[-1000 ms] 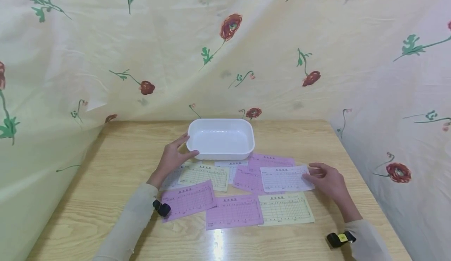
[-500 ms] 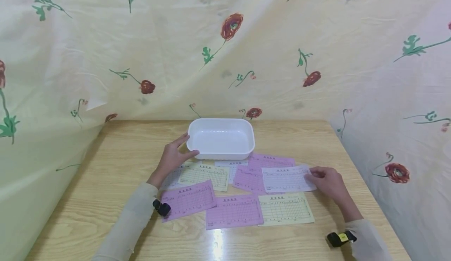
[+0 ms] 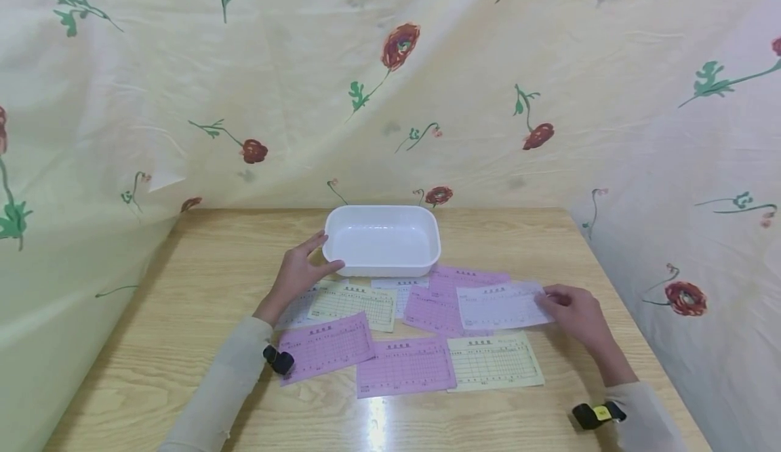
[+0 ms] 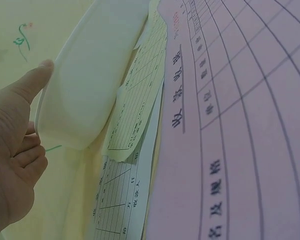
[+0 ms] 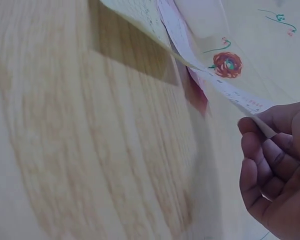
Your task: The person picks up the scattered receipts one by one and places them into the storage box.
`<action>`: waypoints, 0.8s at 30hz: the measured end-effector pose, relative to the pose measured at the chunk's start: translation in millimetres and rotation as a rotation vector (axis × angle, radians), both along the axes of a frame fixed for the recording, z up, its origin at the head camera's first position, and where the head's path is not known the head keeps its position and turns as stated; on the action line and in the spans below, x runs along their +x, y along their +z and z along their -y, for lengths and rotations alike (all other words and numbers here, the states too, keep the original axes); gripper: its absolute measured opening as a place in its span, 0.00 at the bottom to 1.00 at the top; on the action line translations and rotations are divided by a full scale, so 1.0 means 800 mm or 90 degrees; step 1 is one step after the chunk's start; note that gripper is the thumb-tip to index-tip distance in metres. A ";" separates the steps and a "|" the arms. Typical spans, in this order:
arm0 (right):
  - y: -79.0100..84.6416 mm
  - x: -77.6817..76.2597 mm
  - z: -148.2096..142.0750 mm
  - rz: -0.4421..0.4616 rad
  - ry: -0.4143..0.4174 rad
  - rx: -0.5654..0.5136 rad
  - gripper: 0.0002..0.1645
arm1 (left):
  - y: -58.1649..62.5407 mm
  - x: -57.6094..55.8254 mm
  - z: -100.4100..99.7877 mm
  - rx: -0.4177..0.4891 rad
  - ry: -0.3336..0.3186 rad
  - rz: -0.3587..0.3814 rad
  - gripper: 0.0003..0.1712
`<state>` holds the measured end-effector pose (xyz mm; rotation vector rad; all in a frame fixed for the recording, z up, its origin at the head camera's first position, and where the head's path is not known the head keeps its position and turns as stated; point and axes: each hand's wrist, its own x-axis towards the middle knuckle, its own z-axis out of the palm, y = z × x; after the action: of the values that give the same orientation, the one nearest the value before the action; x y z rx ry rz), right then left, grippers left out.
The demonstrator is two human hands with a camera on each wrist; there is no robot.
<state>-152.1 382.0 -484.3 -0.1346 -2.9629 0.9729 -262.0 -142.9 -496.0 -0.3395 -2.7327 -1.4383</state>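
Observation:
In the head view my left hand holds the near left corner of a white plastic tray, thumb at the front rim and fingers at the left side. In the left wrist view the thumb lies at the rim of that tray. My right hand pinches the right edge of a white receipt slip between thumb and fingers. That slip is lifted and bent, over a pink receipt slip. In the right wrist view the white slip runs edge-on from the fingertips.
Other slips lie spread on the wooden table: a yellow slip, a pink slip, another pink slip and another yellow slip. A floral cloth hangs behind the table and along both sides.
The white slip in my right hand has moved slightly right and up, its right end now raised and more bent. My left hand and the tray have stayed in place.

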 end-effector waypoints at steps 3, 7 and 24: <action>0.002 0.000 0.000 -0.033 -0.010 -0.003 0.28 | -0.001 0.000 0.001 -0.002 0.001 0.001 0.50; 0.008 -0.002 0.002 -0.051 -0.033 -0.022 0.29 | -0.003 -0.001 0.002 -0.003 -0.002 -0.001 0.50; 0.027 -0.019 0.009 -0.065 -0.072 -0.094 0.30 | -0.006 -0.003 0.004 -0.001 -0.004 -0.003 0.51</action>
<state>-167.6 375.2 -462.7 -0.2442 -2.7575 1.1468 -264.6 -146.0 -500.4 -0.3502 -2.7325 -1.4346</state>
